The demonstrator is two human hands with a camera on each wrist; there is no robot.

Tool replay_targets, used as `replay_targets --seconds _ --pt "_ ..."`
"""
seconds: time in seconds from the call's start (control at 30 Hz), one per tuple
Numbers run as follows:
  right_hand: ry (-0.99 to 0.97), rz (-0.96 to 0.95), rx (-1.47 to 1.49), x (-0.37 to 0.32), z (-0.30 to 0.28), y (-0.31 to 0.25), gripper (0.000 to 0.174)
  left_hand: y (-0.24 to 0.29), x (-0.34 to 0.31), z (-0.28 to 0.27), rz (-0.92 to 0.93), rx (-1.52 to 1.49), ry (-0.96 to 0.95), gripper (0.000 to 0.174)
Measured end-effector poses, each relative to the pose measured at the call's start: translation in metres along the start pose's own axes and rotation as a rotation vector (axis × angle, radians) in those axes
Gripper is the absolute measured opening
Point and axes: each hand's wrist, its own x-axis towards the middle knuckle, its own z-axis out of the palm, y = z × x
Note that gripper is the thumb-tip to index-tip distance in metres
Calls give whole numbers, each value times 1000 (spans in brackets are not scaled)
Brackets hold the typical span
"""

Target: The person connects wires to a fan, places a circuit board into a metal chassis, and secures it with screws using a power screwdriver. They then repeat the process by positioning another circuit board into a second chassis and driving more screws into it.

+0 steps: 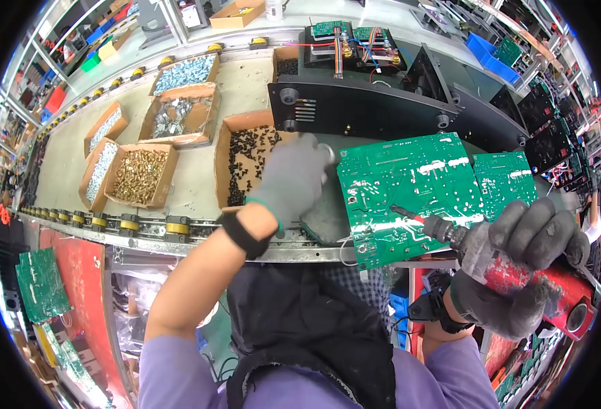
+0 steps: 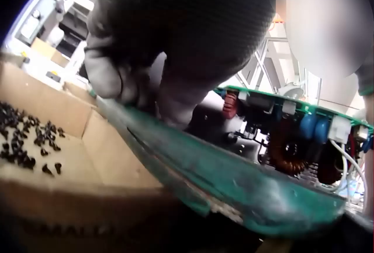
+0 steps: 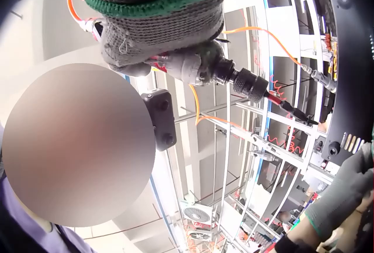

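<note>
My left hand reaches between the carton of black screws and the large green circuit board. In the left wrist view the fingers of that hand bend down behind a worn green rim; their tips are hidden, so a grip cannot be told. Gripped in my right hand is a red and grey power screwdriver, its bit pointing left over the board. The right wrist view shows the same gloved hand around the tool.
A black metal chassis stands behind the board, with a smaller green board on the right. Cartons of brass screws, metal clips and silvery parts lie to the left. Rollers line the front edge.
</note>
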Motion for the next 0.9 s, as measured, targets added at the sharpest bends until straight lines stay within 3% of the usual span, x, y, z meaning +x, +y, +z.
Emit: replay_targets --seconds 0.03,0.07,0.1,0.17,0.2,0.33,0.43,0.5,0.53,0.57,0.6,0.67,0.7,0.73,0.8,0.87,0.9 --pt "30 22 -10 -3 -1 -3 38 3 -11 3 173 12 99 23" --pt "62 41 20 -5 -6 -7 37 20 -18 -14 -22 3 -232 27" --pt "61 59 18 -5 -13 -11 36 15 -23 -12 -29 5 -234 27" --pt "61 94 14 -4 -27 -19 34 -1 -37 -5 202 102 -105 30" --pt "4 94 -6 0 -32 -24 33 -3 -35 -3 173 70 -196 29" --pt "-1 -94 -12 15 -31 -28 37 -8 -42 -20 166 29 -213 31" --pt "68 -75 -66 11 -44 -48 35 -36 -54 -16 294 -118 1 39" --pt "110 -60 -97 13 -53 -60 33 -38 -60 -23 -9 -544 -82 34" --pt "140 -39 -108 15 -56 -65 33 -55 -65 -24 189 -223 -51 35" --pt "163 -18 -111 16 -60 -71 33 -47 -67 -38 -75 -555 -113 32" --pt "178 -6 -116 18 -62 -75 33 -55 -72 -42 -76 -504 -75 24" --pt "183 60 -75 15 -66 -81 34 -86 -81 -63 -7 -286 -280 19" --pt "178 61 -64 12 -70 -82 35 -108 -87 -72 143 -28 -354 34" --pt "180 62 -61 11 -75 -84 35 -122 -92 -82 148 -25 -357 34" --pt "189 64 -56 10 -84 -88 35 -145 -107 -101 -63 -254 -454 23" --pt "218 71 -85 9 -89 -91 35 -150 -124 -129 -447 -627 -373 15" --pt "219 75 -90 9 -91 -92 35 -172 -145 -131 -273 -385 -111 17"
